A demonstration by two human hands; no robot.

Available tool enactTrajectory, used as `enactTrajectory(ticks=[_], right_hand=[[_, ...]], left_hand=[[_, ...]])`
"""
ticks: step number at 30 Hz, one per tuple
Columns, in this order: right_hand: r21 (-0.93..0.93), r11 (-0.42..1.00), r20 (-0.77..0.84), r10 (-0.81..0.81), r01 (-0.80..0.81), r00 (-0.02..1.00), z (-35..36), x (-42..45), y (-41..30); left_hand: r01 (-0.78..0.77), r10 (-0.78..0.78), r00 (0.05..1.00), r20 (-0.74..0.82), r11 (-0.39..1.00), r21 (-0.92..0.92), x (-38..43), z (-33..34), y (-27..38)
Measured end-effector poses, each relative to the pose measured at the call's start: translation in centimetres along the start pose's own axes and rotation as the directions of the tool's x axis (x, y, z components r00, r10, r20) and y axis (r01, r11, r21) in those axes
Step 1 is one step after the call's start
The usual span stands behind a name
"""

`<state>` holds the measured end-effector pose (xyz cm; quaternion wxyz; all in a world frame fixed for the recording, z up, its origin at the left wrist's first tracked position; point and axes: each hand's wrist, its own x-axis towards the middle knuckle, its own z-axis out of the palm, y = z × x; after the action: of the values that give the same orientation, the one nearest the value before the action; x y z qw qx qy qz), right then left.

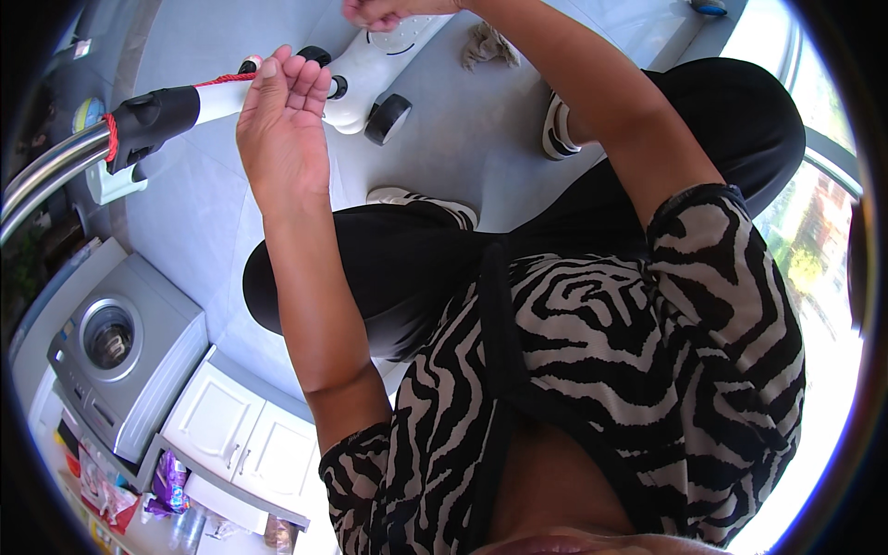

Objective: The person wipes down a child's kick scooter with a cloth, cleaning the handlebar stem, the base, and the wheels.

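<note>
A white child's kick scooter (350,104) lies before me, with black wheels (388,119) and a dotted footpad (399,38). Its white stem tube runs into a black clamp (149,125) and on to a shiny metal tube (59,170). Red cord (111,139) is tied round the clamp's end and also runs along the white tube. My left hand (288,125) is palm up in front of that tube, fingers lightly curled, and nothing shows in it. Near the footpad, my right hand (388,12) has curled fingers; the top edge cuts it off, so its grip is hidden.
A grey rag (490,46) lies on the tiled floor (194,180) beyond my striped shoes (433,202). To the left stand a front-loading washing machine (132,354) and white cabinets (229,416). A purple package (168,482) is by the cabinets. Bright windows (805,236) line the right.
</note>
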<state>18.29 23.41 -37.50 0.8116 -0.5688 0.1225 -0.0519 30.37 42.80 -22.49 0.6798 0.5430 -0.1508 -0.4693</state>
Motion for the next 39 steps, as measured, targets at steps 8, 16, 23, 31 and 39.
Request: enactTrajectory(ticks=[8, 16, 23, 31, 39], right_hand=[[-0.247, 0.859, 0.151, -0.422, 0.448, 0.894, 7.8, 0.1, -10.8], [-0.460, 0.821, -0.063, -0.410, 0.338, 0.910, 9.9, -1.3, -11.0], [-0.607, 0.774, -0.206, -0.375, 0.183, 0.904, 11.6, -1.8, -11.8], [-0.854, 0.455, -0.190, -0.723, 0.251, 0.664, 12.3, -0.9, -10.6], [-0.548, 0.808, -0.291, -0.428, 0.217, 0.856, 12.2, -2.2, -12.9]], left_hand=[[0.097, -0.097, 0.995, -0.005, 0.995, -0.011, 0.4, 0.0, -0.8], [0.092, -0.091, 0.995, -0.029, 0.996, 0.013, -0.1, 1.1, 0.6], [0.088, -0.091, 0.995, -0.027, 0.990, -0.109, 0.2, 0.9, 0.4], [0.084, -0.102, 0.992, -0.072, 0.971, -0.224, 0.2, 1.1, 0.7], [0.015, -0.031, 0.998, -0.057, 0.967, -0.255, 0.5, 0.4, 1.0]])
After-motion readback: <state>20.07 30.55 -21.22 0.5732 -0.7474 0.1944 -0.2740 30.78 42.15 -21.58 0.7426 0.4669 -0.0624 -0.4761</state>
